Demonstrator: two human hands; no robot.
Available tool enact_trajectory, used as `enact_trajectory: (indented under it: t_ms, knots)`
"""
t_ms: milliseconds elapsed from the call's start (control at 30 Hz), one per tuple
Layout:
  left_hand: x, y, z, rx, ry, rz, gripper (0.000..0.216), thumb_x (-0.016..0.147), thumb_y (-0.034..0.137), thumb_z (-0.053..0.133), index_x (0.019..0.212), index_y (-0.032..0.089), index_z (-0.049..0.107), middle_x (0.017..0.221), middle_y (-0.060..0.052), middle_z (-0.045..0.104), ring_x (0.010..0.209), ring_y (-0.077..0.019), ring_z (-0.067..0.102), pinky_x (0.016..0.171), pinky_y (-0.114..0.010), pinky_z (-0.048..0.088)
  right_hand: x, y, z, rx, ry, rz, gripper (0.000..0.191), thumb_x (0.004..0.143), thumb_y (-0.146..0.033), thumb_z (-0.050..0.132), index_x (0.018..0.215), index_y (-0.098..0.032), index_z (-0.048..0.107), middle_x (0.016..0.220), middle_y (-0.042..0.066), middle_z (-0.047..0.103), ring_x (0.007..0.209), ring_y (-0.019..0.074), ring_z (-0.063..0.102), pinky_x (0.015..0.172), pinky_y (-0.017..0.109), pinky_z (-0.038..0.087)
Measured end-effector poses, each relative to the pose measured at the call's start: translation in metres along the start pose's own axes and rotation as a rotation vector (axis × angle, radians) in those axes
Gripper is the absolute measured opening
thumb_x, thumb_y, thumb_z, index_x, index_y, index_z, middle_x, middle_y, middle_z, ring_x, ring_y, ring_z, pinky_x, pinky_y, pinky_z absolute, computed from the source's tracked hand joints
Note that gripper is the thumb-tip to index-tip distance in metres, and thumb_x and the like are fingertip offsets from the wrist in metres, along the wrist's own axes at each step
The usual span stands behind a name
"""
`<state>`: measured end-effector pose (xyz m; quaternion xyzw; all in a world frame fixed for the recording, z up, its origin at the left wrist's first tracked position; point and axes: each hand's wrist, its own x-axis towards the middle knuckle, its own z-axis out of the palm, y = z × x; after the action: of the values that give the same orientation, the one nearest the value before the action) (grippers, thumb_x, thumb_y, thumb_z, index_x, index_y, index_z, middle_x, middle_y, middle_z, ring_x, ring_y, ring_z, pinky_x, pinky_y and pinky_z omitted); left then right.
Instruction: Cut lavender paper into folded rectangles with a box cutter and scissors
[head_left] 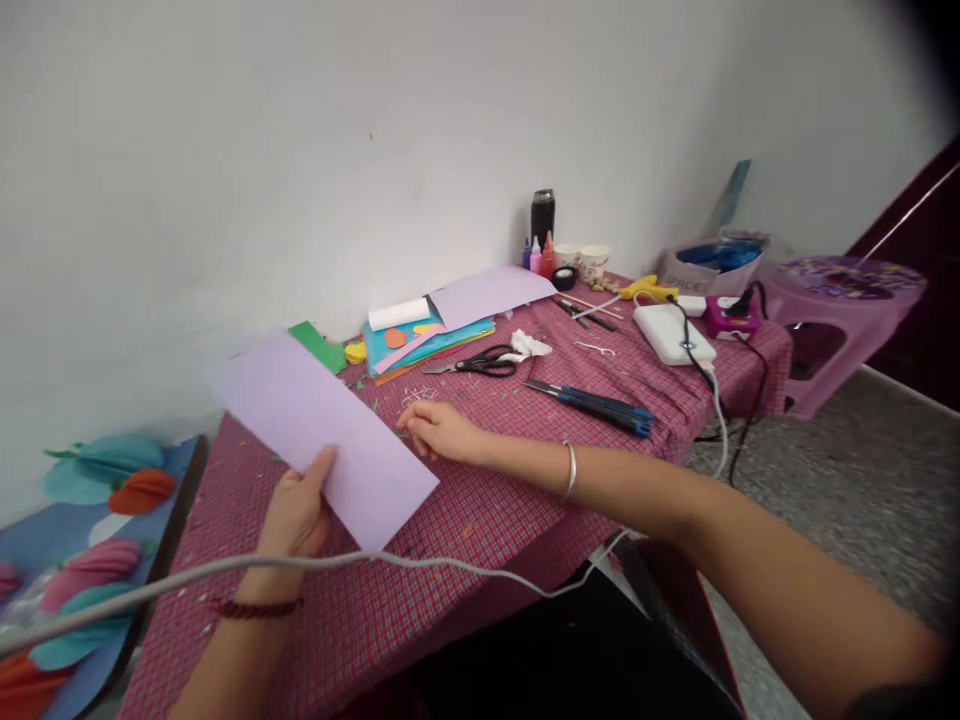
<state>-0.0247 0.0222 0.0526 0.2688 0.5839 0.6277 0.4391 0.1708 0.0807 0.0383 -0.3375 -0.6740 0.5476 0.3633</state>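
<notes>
My left hand (298,512) grips the near edge of a lilac paper sheet (315,425), thumb on top, holding it just above the red checked tablecloth (465,510). My right hand (439,432) rests on the cloth right beside the sheet's right edge, fingers curled loosely downward and touching the table; nothing shows in them. A silver bangle sits on my right wrist, a dark red bead bracelet on my left.
Black-handled scissors (480,362), a blue-handled tool (592,403), stacked coloured papers (427,335), glue bottles (538,256), cups (592,262), a yellow glue gun (649,290) and a white power pack (671,332) lie further back. A white cable (375,562) crosses in front. Paper flowers (105,480) lie at left, a purple stool (840,300) at right.
</notes>
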Motion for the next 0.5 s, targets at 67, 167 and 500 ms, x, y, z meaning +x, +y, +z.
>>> enact_trajectory:
  t_ms: [67,167,500]
  knots:
    - [0.016,0.004,-0.013,-0.042,0.035,0.046,0.02,0.08,0.006,0.061,0.095,0.017,0.068,0.088,0.001,0.073,0.073,-0.0098,0.067,0.073,-0.02,0.056,0.007,0.004,-0.011,0.0,0.021,0.05,0.018,0.09,-0.012,0.037,0.082,-0.018,0.051,0.044,-0.009,0.047,0.036,0.0075,0.042,0.04,0.017,0.032]
    - [0.034,0.01,-0.026,-0.064,0.055,0.056,0.023,0.08,0.005,0.061,0.097,0.017,0.069,0.093,0.002,0.073,0.076,-0.0091,0.067,0.074,-0.02,0.056,0.019,0.009,-0.031,-0.013,0.092,0.049,0.02,0.091,-0.012,0.036,0.077,-0.018,0.049,0.044,-0.009,0.047,0.034,0.0063,0.041,0.038,0.016,0.031]
    - [0.066,0.034,-0.036,0.148,0.305,0.039,0.011,0.086,0.012,0.055,0.081,0.014,0.064,0.073,0.003,0.068,0.069,-0.01,0.062,0.067,-0.02,0.053,0.037,0.035,-0.063,-0.112,0.325,-0.077,0.021,0.09,-0.028,0.042,0.071,-0.021,0.046,0.055,-0.005,0.049,0.047,0.01,0.045,0.05,0.023,0.036]
